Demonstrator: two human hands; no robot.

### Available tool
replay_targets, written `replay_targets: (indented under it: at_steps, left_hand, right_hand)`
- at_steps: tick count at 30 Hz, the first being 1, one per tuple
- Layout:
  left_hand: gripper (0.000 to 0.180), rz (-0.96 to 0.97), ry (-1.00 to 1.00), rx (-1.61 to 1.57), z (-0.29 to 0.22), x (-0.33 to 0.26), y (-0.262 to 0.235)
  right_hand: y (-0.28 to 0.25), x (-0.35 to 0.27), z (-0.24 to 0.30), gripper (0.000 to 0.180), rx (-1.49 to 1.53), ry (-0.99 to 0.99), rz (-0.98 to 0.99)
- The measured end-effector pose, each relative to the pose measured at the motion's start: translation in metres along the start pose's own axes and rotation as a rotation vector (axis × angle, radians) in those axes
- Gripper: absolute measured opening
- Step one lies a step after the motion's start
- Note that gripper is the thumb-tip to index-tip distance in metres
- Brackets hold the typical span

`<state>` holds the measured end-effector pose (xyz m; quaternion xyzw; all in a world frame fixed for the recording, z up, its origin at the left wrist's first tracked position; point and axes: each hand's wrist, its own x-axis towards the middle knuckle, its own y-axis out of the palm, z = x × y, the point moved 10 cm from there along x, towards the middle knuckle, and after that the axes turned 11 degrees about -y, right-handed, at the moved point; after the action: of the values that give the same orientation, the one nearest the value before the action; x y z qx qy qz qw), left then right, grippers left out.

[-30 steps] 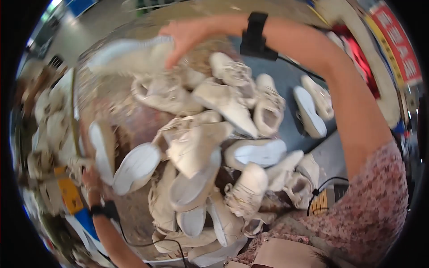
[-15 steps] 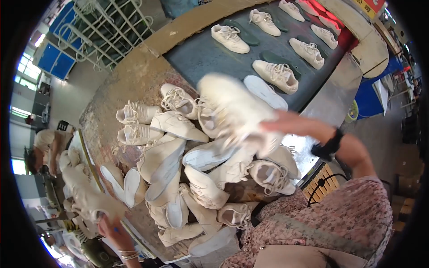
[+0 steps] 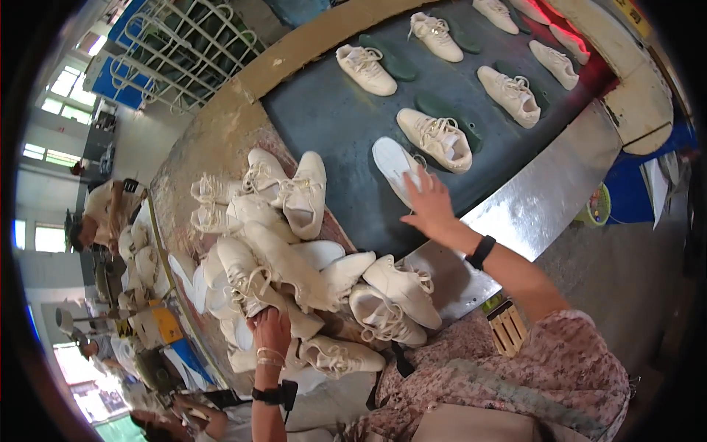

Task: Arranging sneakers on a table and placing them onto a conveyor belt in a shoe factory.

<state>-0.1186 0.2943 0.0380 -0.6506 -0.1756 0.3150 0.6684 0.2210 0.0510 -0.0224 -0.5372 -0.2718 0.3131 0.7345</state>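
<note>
My right hand (image 3: 431, 208) reaches over the dark conveyor belt with its fingers spread. They touch or hover just above a sneaker (image 3: 394, 163) lying with its pale sole up. Just beyond it an upright cream lace-up sneaker (image 3: 436, 140) rests on the belt. My left hand (image 3: 271, 331) is at the near left of the heap, its fingers curled at the heel opening of a cream sneaker (image 3: 247, 269). Around it several more cream sneakers lie piled, some upright and some on their sides, among them a sneaker (image 3: 303, 195) at the belt's edge.
More sneakers and dark green shoe lasts (image 3: 398, 59) stand in rows on the belt (image 3: 331, 110), running toward a red-lit machine opening (image 3: 589, 70). A metal plate (image 3: 549, 177) borders the belt. A white wire rack (image 3: 184, 55) stands far left. Other people work at the left.
My left hand has come from the far left onto the heap with a sneaker. My right hand has gone from the heap to the belt and no longer holds its sneaker.
</note>
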Motion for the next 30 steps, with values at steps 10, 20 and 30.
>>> replay_targets:
  at_steps: [10,20,30]
  left_hand:
    - [0.024,-0.159,-0.034,-0.148,-0.005,-0.009,-0.038]
    - [0.025,-0.351,0.439,-0.406,-0.181,-0.047,-0.117]
    - [0.029,0.18,0.589,-0.23,-0.41,-0.079,0.083]
  right_hand:
    - [0.055,-0.056,-0.064,0.052,1.861,0.421,0.195]
    - [0.006,-0.2,-0.011,0.066,2.766,0.82,0.025]
    - [0.09,-0.327,-0.053,0.067,2.383,1.209,0.155]
